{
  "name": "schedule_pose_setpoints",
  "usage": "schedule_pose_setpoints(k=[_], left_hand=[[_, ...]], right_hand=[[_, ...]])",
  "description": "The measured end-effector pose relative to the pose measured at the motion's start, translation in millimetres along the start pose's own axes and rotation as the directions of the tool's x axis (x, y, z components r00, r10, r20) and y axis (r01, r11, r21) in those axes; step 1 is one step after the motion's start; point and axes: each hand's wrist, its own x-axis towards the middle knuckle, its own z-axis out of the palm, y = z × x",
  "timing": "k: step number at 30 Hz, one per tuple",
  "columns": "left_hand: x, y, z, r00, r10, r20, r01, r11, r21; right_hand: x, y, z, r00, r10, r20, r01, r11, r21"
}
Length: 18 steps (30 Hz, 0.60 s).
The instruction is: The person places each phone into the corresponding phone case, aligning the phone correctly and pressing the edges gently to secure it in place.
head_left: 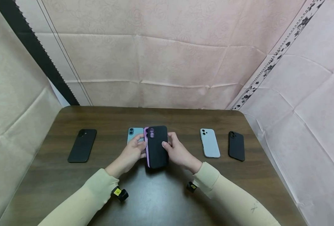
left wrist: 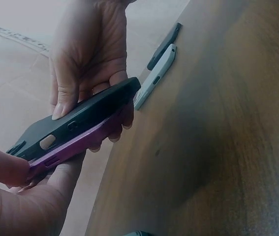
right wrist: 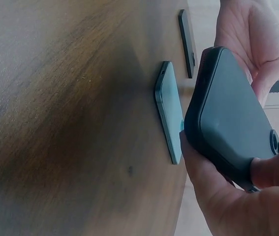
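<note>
Above the middle of the table, a black phone case lies over a purple one, the purple edge showing at its left. My left hand grips the pair by the left side. The right hand pinches the right side, thumb on the black back. In the left wrist view the black case and purple case stand slightly apart at one end. A light blue phone on the table is partly hidden behind my left hand.
On the wooden table a black phone lies at the left. A pale blue phone and a dark phone lie at the right. Cloth hangs behind the table and at both sides.
</note>
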Motion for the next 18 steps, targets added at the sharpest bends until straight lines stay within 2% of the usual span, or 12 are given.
schedule_pose_setpoints(k=[11,14,18], left_hand=[[-1.2,1.9,1.7,0.999,-0.031,0.017,0.031,0.999,0.019],[0.1,-0.1,2.1,0.999,-0.044,0.0,0.044,0.997,0.07],[2.0,-3.4,1.7,0.999,-0.017,-0.043,0.026,0.978,0.206]], right_hand=[[-1.0,-3.5,4.5,0.999,0.013,-0.045,-0.016,0.998,-0.064],[-0.7,-2.5,5.6,0.998,0.007,-0.059,-0.012,0.997,-0.079],[-0.4,-0.4,5.4,0.997,-0.005,-0.071,-0.002,0.996,-0.094]])
